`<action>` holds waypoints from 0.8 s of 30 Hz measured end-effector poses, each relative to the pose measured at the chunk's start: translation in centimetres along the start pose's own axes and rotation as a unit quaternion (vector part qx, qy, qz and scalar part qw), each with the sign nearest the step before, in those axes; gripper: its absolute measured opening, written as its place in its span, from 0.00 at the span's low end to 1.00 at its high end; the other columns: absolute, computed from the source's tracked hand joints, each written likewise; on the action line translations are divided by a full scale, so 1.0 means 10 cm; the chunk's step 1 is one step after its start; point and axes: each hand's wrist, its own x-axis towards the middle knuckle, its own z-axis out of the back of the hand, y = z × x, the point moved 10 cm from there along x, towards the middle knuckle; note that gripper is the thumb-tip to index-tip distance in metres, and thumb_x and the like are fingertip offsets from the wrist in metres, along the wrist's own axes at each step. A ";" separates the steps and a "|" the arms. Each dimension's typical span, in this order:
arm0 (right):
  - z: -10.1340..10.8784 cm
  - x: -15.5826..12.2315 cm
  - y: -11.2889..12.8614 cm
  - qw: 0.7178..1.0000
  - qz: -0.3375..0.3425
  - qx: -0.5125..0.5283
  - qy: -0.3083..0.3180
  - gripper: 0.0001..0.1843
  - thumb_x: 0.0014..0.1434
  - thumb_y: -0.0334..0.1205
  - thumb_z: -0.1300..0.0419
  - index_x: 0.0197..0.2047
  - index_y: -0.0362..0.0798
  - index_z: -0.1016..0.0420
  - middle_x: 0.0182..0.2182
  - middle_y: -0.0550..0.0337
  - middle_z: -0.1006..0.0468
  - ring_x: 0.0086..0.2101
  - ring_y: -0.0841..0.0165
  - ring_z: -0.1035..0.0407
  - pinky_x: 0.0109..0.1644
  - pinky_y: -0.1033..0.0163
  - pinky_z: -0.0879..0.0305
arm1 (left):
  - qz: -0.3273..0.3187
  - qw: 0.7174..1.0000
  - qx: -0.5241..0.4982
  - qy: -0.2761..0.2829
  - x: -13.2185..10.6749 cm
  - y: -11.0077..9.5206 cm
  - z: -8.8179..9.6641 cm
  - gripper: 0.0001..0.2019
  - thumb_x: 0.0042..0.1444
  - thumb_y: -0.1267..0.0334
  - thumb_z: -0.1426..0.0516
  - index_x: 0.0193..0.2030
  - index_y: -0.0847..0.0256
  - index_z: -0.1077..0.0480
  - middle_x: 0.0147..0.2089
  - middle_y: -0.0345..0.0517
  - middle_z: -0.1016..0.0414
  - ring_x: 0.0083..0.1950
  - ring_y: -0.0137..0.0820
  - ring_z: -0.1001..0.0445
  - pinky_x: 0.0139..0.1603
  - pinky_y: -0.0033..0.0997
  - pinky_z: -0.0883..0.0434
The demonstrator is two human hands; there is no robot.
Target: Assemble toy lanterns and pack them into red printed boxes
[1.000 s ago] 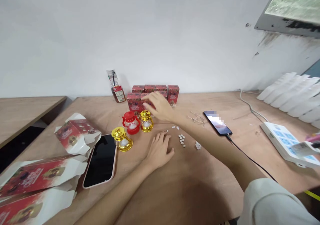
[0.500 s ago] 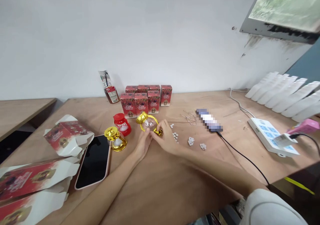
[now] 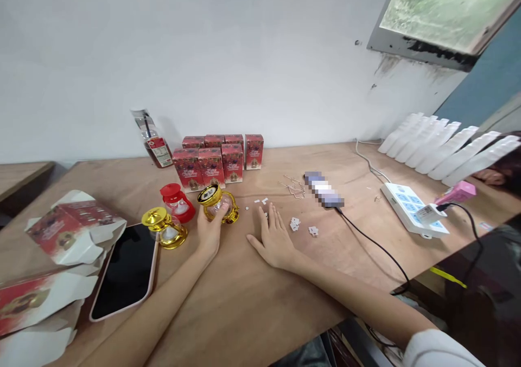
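My left hand [image 3: 209, 234] is wrapped round a small gold lantern [image 3: 220, 207], which is tipped so that its dark round base faces up and toward the back left. Palm down, with fingers stretched out, my right hand [image 3: 274, 239] lies on the table over some of the small round pieces, mostly hiding them. A few tiny white pieces [image 3: 264, 201] show just beyond its fingertips. Left of the held lantern stand a red lantern [image 3: 178, 203] and another gold lantern [image 3: 166, 228]. To the right of my right hand lie small flat white parts [image 3: 295, 224].
Several red printed boxes [image 3: 210, 166] stand at the back beside a bottle [image 3: 158, 151]. Opened boxes [image 3: 75, 226] and a tablet [image 3: 126, 269] lie left. Bent wires [image 3: 295, 187], a phone [image 3: 323, 189], a power strip [image 3: 413, 209] and white tubes [image 3: 431, 144] are right.
My right hand has let go of the gold lantern and moved down flat onto the small round pieces. My left hand has turned the lantern over and shifted left. The view has swung slightly right.
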 end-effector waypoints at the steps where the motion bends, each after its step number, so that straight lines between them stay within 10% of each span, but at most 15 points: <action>1: -0.03 0.06 0.01 1.000 -0.006 -0.004 0.000 0.40 0.61 0.53 0.50 0.66 0.33 0.54 0.65 0.30 0.58 0.65 0.46 0.64 0.65 0.40 0.53 | -0.002 1.000 -0.002 -0.020 0.02 0.00 0.05 0.24 0.49 0.51 0.40 0.52 0.57 0.35 0.51 0.47 0.27 0.52 0.33 0.28 0.54 0.34 0.32; 12: -0.19 0.39 0.33 0.988 0.149 0.034 0.031 0.28 0.57 0.26 0.55 0.62 0.35 0.40 0.61 0.42 0.40 0.62 0.61 0.47 0.66 0.51 0.46 | 0.011 0.999 -0.002 -0.031 0.09 -0.14 0.12 0.29 0.34 0.60 0.31 0.46 0.62 0.33 0.49 0.48 0.27 0.52 0.38 0.28 0.58 0.43 0.35; 24: -0.01 0.40 0.14 0.990 0.137 -0.024 -0.023 0.19 0.58 0.22 0.52 0.44 0.46 0.25 0.36 0.51 0.23 0.38 0.61 0.33 0.44 0.57 0.33 | -0.073 0.979 0.125 0.144 0.00 -0.32 -0.21 0.22 0.41 0.64 0.37 0.46 0.60 0.32 0.49 0.49 0.26 0.51 0.38 0.28 0.52 0.38 0.31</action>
